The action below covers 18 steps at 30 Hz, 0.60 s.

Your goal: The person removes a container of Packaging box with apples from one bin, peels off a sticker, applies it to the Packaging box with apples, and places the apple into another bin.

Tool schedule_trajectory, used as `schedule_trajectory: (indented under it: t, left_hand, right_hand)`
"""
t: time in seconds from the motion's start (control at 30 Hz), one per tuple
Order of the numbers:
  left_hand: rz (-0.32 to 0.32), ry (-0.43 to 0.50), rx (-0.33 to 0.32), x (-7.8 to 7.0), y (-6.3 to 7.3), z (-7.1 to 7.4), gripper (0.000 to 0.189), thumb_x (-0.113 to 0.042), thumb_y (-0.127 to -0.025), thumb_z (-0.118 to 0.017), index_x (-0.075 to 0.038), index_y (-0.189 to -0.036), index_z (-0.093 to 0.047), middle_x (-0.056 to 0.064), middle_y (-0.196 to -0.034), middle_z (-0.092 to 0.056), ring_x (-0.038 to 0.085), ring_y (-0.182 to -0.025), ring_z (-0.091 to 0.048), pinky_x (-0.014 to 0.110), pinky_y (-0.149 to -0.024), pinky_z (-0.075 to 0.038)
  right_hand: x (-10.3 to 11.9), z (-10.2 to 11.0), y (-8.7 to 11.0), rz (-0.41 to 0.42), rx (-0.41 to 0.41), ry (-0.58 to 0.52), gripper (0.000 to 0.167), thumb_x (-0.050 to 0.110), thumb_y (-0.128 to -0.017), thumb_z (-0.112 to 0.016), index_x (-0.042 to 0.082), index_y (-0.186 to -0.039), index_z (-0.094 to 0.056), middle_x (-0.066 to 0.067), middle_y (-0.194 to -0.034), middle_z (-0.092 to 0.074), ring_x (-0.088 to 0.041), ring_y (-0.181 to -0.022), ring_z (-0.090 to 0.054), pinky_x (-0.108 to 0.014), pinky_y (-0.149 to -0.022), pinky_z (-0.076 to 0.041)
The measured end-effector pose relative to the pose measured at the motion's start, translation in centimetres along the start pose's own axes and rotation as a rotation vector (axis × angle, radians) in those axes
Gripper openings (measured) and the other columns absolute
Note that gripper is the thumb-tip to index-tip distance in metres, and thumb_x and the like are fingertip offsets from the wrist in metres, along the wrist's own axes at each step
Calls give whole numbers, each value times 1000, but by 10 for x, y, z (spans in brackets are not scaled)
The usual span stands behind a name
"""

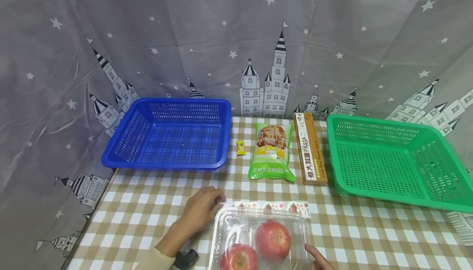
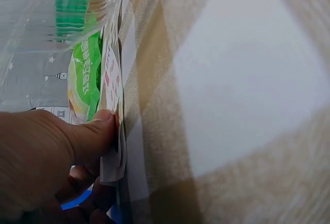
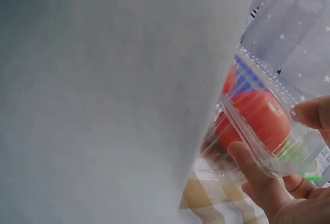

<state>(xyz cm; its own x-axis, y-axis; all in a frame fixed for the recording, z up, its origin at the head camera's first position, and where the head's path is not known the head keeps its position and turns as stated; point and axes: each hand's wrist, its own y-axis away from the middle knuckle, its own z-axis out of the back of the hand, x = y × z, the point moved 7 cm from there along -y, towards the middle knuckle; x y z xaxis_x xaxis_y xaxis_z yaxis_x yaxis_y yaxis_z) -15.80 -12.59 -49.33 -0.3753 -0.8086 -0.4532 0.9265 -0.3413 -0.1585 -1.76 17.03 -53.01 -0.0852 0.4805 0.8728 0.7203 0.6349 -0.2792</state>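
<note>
A clear plastic box [image 1: 262, 225] with red apples [image 1: 273, 240] inside is at the front of the table, cut off by the head view's lower edge. My right hand [image 3: 289, 198] grips the box's side between thumb and fingers; only a fingertip and part of the hand show in the head view. Under the box's far edge lies a paper strip [image 1: 304, 210] printed with small red fruit pictures. My left hand [image 1: 201, 209] pinches the strip's left end, its thumb pressed on the paper [image 2: 112, 87] in the left wrist view.
A blue basket [image 1: 166, 165] stands at the back left, a green basket [image 1: 391, 200] at the right. Between them lie a small yellow packet [image 1: 241, 147], a green food bag [image 1: 272, 151] and a pasta box [image 1: 310, 148]. A blurred pale surface [image 3: 103, 100] fills much of the right wrist view.
</note>
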Motion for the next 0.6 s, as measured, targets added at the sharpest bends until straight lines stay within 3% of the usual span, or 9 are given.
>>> schedule_trajectory:
  t: [0.13, 0.2, 0.43, 0.5, 0.6]
  left_hand:
    - [18, 21, -8, 0, 1, 2, 20, -9, -77, -81, -20, -87, -69, -14, -78, -55, 7, -76, -52, 23, -62, -46]
    - [21, 28, -17, 1, 1, 2, 19, -9, -77, -82, -20, -84, -68, -14, -77, -55, 7, -75, -51, 23, -62, -46]
    - [38, 96, -34, 6, 0, 6, 15, -8, -78, -81, -15, -87, -73, -12, -77, -58, 8, -76, -53, 28, -68, -49]
    - [38, 131, -44, 8, -2, 9, 14, -6, -77, -80, -13, -87, -75, -12, -75, -56, 8, -74, -54, 30, -70, -49]
    - [37, 177, -52, 9, -4, 15, 14, -2, -77, -79, -13, -85, -76, -13, -72, -53, 6, -69, -52, 30, -69, -47]
  right_hand:
    - [6, -7, -5, 0, 8, 11, 80, -18, -97, -31, 41, -151, -36, 1, -95, -68, -6, -94, -63, -19, -75, -51]
    - [6, -7, -5, -20, -11, 24, 83, -19, -97, -29, 44, -150, -35, 2, -114, -66, -10, -98, -64, -22, -77, -52]
    - [11, -5, 6, -69, -264, 428, 92, -23, -92, -38, 52, -146, -36, 7, -97, -60, -9, -82, -62, -30, -62, -55]
    - [12, -5, 4, -35, -242, 443, 93, -24, -91, -40, 49, -147, -35, 5, -96, -63, -9, -82, -63, -29, -62, -55]
    - [18, -5, -5, 99, -105, 448, 95, -29, -84, -46, 33, -154, -29, -10, -97, -69, -14, -88, -66, -30, -67, -56]
